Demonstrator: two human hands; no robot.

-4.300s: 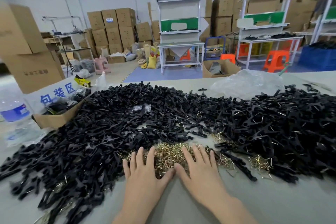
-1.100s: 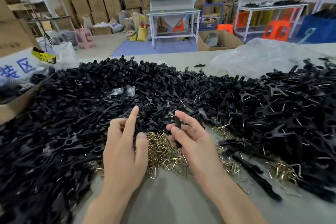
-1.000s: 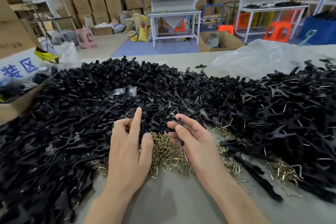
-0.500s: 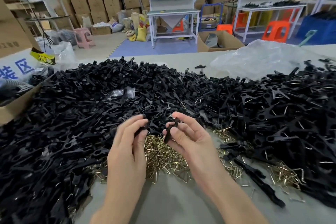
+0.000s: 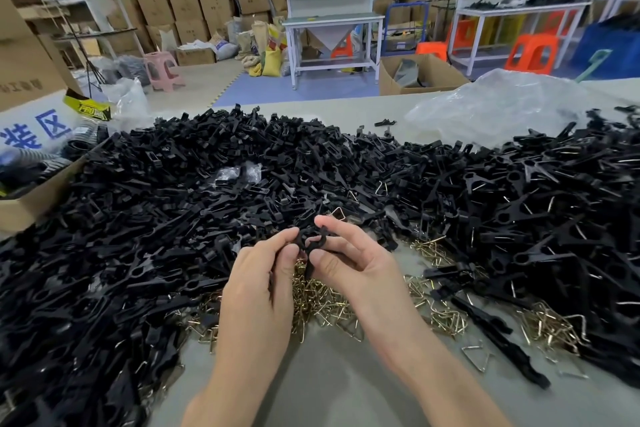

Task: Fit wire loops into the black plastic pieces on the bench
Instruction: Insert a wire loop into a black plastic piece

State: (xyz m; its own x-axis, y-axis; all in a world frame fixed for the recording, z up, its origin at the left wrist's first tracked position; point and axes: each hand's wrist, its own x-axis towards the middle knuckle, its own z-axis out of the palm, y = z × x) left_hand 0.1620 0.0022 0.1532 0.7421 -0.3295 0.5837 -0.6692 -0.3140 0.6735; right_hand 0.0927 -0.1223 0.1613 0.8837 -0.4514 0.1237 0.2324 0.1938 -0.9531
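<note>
A wide heap of black plastic pieces (image 5: 166, 218) covers the bench. In front of it lies a pile of brass wire loops (image 5: 325, 298). Above that pile my left hand (image 5: 259, 281) and my right hand (image 5: 349, 260) meet, fingertips together. Between them they pinch black plastic pieces (image 5: 309, 242) with round ends. How many pieces each hand holds I cannot tell. No wire loop shows in either hand.
To the right is a second heap of black pieces with wire loops fitted (image 5: 540, 218). A cardboard box (image 5: 38, 198) stands at the left edge, a clear plastic bag (image 5: 502, 107) at the back right. Bare bench surface (image 5: 329, 385) lies between my forearms.
My hands went from lying flat on the wire loops to lifting black pieces from the heap. Over the last second they closed together, and the pieces now touch at my fingertips.
</note>
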